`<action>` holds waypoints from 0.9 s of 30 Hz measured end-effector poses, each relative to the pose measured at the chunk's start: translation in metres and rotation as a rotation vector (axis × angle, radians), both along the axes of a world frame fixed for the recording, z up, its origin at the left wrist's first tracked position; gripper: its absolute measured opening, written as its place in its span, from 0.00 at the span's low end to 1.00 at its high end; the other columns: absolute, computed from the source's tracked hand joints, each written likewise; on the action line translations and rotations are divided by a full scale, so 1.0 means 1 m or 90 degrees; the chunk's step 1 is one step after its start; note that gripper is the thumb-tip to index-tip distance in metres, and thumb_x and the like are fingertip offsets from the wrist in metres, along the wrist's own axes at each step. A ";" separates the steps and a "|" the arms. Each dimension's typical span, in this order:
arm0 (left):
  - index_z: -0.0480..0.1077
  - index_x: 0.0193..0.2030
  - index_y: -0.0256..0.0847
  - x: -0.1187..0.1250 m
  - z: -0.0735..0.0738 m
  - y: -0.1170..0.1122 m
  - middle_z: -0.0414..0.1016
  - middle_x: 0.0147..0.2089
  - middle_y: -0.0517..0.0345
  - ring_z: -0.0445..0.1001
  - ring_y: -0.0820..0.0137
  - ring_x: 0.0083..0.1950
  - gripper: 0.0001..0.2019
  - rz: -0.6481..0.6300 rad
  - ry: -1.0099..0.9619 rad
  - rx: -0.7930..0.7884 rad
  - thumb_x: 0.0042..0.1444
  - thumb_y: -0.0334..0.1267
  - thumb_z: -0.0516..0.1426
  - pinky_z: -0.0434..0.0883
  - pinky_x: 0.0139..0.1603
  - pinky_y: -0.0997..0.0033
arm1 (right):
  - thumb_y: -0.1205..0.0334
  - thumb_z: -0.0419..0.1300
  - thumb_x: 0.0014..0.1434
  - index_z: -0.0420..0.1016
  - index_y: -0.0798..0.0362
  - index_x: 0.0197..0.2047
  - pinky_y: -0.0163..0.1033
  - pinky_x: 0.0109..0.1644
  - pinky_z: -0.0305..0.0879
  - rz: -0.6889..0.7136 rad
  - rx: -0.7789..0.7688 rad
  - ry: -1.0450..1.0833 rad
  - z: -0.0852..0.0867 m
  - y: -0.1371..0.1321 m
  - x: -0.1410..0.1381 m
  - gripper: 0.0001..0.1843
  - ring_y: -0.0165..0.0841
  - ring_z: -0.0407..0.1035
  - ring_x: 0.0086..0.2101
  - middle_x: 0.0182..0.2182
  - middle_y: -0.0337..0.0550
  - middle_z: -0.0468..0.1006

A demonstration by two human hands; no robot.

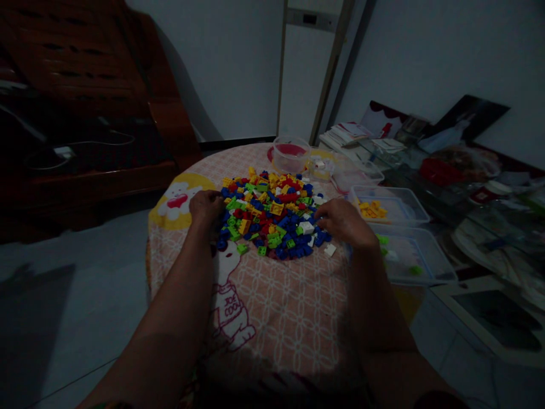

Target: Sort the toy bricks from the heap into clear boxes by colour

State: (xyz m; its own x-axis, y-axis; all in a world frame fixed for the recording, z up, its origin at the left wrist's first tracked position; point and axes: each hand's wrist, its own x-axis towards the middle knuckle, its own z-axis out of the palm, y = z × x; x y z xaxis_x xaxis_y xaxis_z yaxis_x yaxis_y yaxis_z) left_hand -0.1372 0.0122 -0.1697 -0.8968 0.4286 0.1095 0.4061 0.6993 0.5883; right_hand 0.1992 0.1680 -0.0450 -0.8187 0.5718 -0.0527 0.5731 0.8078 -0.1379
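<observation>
A heap of small toy bricks (272,218) in blue, yellow, red, green and white lies on a round table covered by a pink checked cloth (272,301) with cartoon prints. My left hand (206,207) rests knuckles up at the heap's left edge, fingers curled into the bricks. My right hand (347,222) lies at the heap's right edge, fingers bent down among blue and white bricks. What either hand holds is hidden. A loose white brick (330,249) sits just below my right hand.
A round clear tub (291,153) stands behind the heap. To the right are clear plastic boxes: one with yellow bricks (389,205), a nearer one with green bricks (415,258). Further right is a cluttered glass table (468,187). A dark wooden bench (85,142) stands left.
</observation>
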 end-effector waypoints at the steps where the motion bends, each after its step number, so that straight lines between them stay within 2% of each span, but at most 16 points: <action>1: 0.87 0.56 0.43 0.000 0.000 0.000 0.89 0.52 0.47 0.83 0.51 0.60 0.22 -0.001 -0.002 -0.002 0.58 0.40 0.60 0.77 0.60 0.60 | 0.72 0.66 0.65 0.91 0.52 0.51 0.41 0.56 0.70 0.017 -0.004 -0.006 -0.006 -0.005 -0.007 0.16 0.43 0.82 0.52 0.50 0.51 0.90; 3: 0.87 0.57 0.42 0.000 0.000 0.000 0.89 0.54 0.47 0.83 0.51 0.60 0.23 -0.001 -0.002 -0.007 0.58 0.40 0.59 0.76 0.61 0.61 | 0.72 0.66 0.65 0.90 0.51 0.55 0.42 0.60 0.70 0.042 -0.010 -0.027 -0.016 -0.012 -0.019 0.18 0.45 0.80 0.58 0.56 0.52 0.89; 6: 0.87 0.57 0.41 -0.002 -0.001 0.001 0.88 0.56 0.45 0.83 0.50 0.60 0.23 -0.001 0.003 -0.015 0.58 0.40 0.59 0.77 0.60 0.61 | 0.73 0.67 0.65 0.89 0.50 0.57 0.42 0.61 0.70 0.064 -0.015 -0.078 -0.028 -0.016 -0.030 0.20 0.46 0.79 0.61 0.58 0.52 0.88; 11: 0.86 0.59 0.41 -0.003 -0.001 0.001 0.88 0.58 0.45 0.83 0.50 0.61 0.23 -0.006 0.001 -0.024 0.59 0.39 0.59 0.76 0.61 0.60 | 0.73 0.64 0.67 0.88 0.51 0.57 0.43 0.60 0.71 0.071 0.000 -0.088 -0.041 -0.013 -0.035 0.19 0.47 0.79 0.61 0.57 0.55 0.88; 14: 0.86 0.58 0.40 -0.002 0.001 0.001 0.88 0.58 0.44 0.83 0.51 0.61 0.23 0.000 0.003 -0.030 0.59 0.39 0.59 0.76 0.61 0.60 | 0.70 0.66 0.67 0.88 0.50 0.58 0.41 0.60 0.70 0.091 -0.024 -0.060 -0.042 -0.006 -0.032 0.18 0.44 0.79 0.60 0.57 0.52 0.88; 18: 0.86 0.58 0.39 0.001 0.003 0.001 0.88 0.55 0.44 0.83 0.52 0.60 0.23 -0.006 0.008 -0.027 0.58 0.39 0.59 0.76 0.60 0.62 | 0.67 0.64 0.70 0.89 0.53 0.52 0.38 0.51 0.69 0.105 -0.100 -0.059 -0.031 0.000 -0.027 0.13 0.40 0.82 0.48 0.47 0.49 0.89; 22: 0.86 0.58 0.40 0.002 0.004 0.002 0.88 0.55 0.45 0.82 0.51 0.60 0.23 0.004 0.001 -0.023 0.59 0.39 0.59 0.76 0.61 0.60 | 0.68 0.60 0.69 0.88 0.56 0.42 0.36 0.42 0.64 0.092 -0.180 -0.020 -0.021 0.000 -0.024 0.12 0.34 0.78 0.35 0.33 0.43 0.85; 27: 0.86 0.57 0.43 0.003 0.004 0.001 0.88 0.54 0.47 0.82 0.51 0.60 0.23 0.009 0.000 -0.010 0.57 0.39 0.60 0.77 0.61 0.60 | 0.67 0.60 0.69 0.85 0.56 0.36 0.36 0.41 0.63 0.082 -0.235 0.047 -0.020 0.003 -0.018 0.12 0.31 0.74 0.31 0.27 0.39 0.80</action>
State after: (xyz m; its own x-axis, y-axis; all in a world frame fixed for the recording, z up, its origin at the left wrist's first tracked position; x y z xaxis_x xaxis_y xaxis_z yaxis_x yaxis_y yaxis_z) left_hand -0.1345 0.0134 -0.1656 -0.9030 0.4173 0.1022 0.3955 0.7146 0.5769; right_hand 0.1809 0.1706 -0.0648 -0.8918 0.4180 -0.1733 0.4479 0.7612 -0.4690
